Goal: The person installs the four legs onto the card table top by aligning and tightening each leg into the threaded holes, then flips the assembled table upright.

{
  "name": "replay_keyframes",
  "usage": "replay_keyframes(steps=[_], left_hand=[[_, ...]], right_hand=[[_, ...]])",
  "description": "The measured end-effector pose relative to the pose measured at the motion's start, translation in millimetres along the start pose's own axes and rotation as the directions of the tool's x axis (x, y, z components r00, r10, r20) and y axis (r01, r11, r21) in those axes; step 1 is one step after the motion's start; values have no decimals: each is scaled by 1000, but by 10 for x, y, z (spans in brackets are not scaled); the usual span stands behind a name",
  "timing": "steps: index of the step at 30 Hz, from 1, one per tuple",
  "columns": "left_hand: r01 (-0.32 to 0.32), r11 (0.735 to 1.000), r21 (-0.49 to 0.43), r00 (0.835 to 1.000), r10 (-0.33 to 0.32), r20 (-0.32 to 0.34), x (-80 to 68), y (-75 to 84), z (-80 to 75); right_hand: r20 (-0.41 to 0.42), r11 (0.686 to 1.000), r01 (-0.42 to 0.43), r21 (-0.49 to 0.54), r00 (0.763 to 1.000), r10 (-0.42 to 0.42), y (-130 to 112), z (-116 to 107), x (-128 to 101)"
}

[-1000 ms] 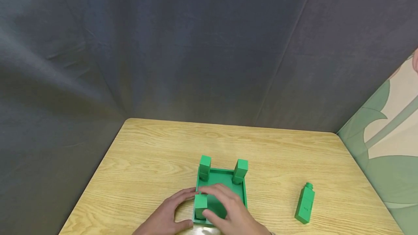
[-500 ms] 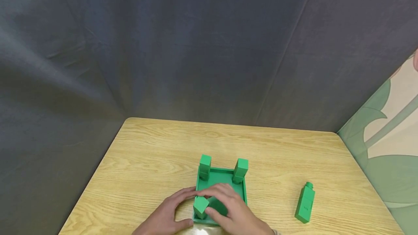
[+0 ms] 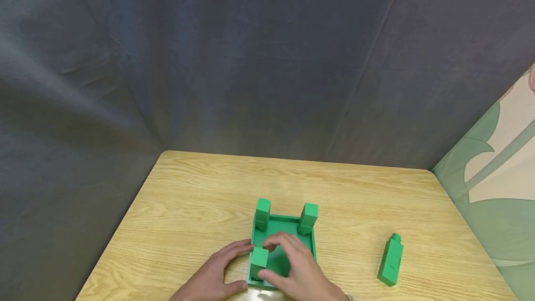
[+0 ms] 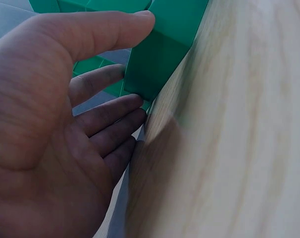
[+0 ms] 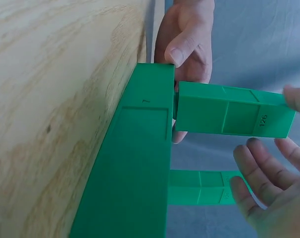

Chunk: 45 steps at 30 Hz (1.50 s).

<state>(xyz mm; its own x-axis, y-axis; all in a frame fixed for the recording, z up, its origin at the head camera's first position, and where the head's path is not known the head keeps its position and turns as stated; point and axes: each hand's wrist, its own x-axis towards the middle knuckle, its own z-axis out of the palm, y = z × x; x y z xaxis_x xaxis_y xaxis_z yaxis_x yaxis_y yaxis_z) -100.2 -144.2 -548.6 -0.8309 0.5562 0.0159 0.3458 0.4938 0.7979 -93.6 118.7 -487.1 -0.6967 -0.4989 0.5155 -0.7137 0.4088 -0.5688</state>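
While touching the shallow green square tray [image 3: 286,225] along its left side with the outstretched fingers of the left hand [image 3: 214,268] and at its near-left corner with the thumb, reaches with the right hand [image 3: 297,267] round the upright post marked 126 [image 5: 229,111] in that corner, resting the thumb on it and holding the other fingers loosely bent, just apart. Has a second post [image 3: 262,212] upright at the tray's far-left corner, a third post [image 3: 308,216] at its far-right and, well to the tray's right on the wood-grain table [image 3: 196,194], a loose post [image 3: 390,262] lying on its side.
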Motion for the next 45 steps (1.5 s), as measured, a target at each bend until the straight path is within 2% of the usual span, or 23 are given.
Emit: replay_keyframes(steps=[7,10,12,17,25,28,33,39,42,45], left_hand=[[8,1000,-20,1000,-8,6,-2,9,-6],[13,1000,-12,1000,-13,5,-10,13,-13],[15,1000,-6,1000,-15,5,-14,16,-16],[9,1000,9,1000,-9,-2,-11,20,-16],[-7,1000,17,1000,7,-9,-13,13,1],[-7,1000,17,1000,7,-8,-10,8,3],[1,1000,18,1000,-1,-6,-7,6,1],[12,1000,-10,1000,-12,6,-2,-5,-1],[12,1000,-12,1000,-12,7,-2,-12,1],[10,1000,-6,1000,-10,1,-8,-17,5]], right_hand=[[161,999,-11,43,987,4,-18,-64,-20],[201,998,-21,61,980,9,-15,-75,-15],[193,997,-15,71,981,1,-8,-72,-5],[111,998,5,56,994,-11,11,-58,11],[50,999,-54,-3,997,54,10,-27,-1],[42,998,-54,-18,998,54,4,-19,0],[68,997,-71,-12,995,72,-9,-36,2],[159,1000,-25,6,987,24,-14,-75,-20],[215,999,-50,22,976,44,-21,-93,-21],[218,998,-55,30,975,47,-19,-88,-12]])
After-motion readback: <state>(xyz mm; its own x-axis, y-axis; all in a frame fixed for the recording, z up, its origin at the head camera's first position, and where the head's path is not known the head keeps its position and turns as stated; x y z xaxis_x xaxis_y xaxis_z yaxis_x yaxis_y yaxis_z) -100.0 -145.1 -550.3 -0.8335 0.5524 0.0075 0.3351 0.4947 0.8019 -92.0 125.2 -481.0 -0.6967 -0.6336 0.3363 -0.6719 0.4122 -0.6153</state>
